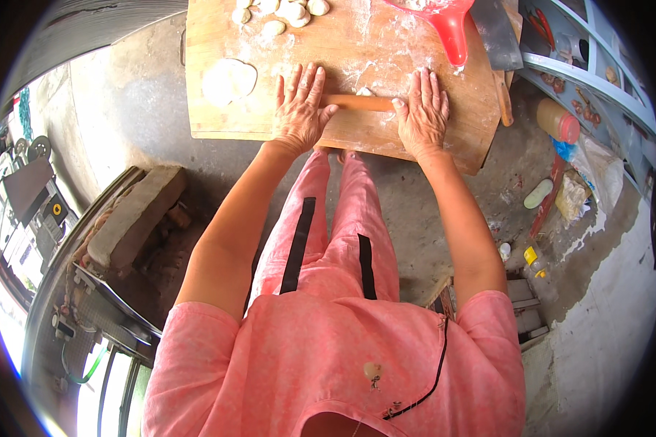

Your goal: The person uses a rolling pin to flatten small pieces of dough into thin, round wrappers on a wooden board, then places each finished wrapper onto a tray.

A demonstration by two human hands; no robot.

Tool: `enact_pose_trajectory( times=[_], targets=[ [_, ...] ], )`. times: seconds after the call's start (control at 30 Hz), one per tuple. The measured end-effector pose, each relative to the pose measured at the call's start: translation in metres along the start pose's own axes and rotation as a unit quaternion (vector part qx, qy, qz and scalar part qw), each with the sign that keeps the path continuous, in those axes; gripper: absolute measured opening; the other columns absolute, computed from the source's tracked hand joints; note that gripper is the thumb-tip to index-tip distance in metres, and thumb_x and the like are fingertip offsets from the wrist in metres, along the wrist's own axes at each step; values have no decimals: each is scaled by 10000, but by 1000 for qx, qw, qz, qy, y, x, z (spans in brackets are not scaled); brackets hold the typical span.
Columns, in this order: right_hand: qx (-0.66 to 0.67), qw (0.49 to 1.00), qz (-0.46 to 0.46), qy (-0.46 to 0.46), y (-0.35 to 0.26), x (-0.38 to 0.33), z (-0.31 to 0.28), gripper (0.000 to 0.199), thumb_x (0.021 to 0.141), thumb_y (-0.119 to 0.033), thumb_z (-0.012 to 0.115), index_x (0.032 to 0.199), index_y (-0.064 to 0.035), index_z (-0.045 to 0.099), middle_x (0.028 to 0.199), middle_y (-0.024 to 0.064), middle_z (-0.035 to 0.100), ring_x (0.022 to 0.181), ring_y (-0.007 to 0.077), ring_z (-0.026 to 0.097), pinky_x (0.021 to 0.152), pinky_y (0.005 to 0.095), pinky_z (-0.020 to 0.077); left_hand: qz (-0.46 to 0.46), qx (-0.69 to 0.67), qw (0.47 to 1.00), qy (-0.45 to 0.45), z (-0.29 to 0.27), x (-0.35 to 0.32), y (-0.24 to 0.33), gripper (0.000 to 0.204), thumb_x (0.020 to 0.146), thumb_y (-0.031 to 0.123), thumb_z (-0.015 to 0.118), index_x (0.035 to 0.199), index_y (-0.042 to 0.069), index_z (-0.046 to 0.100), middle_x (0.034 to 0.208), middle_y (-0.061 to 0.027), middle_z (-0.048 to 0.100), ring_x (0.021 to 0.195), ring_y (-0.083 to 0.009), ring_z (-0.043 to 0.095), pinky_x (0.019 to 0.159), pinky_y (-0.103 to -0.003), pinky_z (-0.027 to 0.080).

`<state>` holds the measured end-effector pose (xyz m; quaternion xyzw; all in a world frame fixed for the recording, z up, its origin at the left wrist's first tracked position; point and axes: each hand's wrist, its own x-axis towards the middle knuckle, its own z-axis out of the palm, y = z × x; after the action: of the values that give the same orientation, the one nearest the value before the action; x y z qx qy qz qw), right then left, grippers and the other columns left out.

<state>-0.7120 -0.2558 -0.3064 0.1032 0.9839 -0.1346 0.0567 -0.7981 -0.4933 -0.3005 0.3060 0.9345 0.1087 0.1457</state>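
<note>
On the wooden board, near its front edge, a wooden rolling pin lies crosswise under both palms. Left hand rests flat on the pin's left end, fingers straight and slightly spread, thumb hooked over the pin. Right hand rests flat on the right end, fingers straight and close together, thumb angled inward onto the pin. Neither hand grips; both press from above, a hold that suits rolling, as judged from palm position. A small piece of dough shows just behind the pin's middle, mostly hidden.

Left of the pin, a flattened dough round lies apart on the board, seemingly set clear of the working area. At the board's far edge sit several small dough pieces, loosely grouped. Flour dusts the board around them. A red scoop lies at the board's far right, handle pointing toward the right hand.

Right of the board, on the floor, stands a cylindrical jar with a red lid, tipped on its side, beside crumpled plastic bags. A small yellow-capped bottle lies further toward the person. Labels cannot be made out.
</note>
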Motion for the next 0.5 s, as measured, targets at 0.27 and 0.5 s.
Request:
enact_pose_trajectory(
  times=[0.27, 0.5],
  targets=[
    [-36, 998, 40, 33, 3, 37, 9, 703, 939, -446, 410, 1462, -18, 216, 1539, 140, 191, 1431, 297, 120, 1133, 529, 91, -13, 19, 1000, 7, 1, 31, -3, 687, 943, 526, 353, 1498, 159, 182, 1562, -73, 151, 1448, -274, 70, 1141, -533, 13],
    [-39, 997, 40, 56, 5, 59, 8, 711, 942, -460, 396, 1463, -15, 205, 1546, 150, 156, 1439, 292, 90, 1132, 540, 77, -11, 13, 998, 65, 9, 48, -12, 658, 950, 534, 326, 1503, 212, 175, 1567, -85, 117, 1450, -263, 61, 1140, -525, -16]
  ],
)
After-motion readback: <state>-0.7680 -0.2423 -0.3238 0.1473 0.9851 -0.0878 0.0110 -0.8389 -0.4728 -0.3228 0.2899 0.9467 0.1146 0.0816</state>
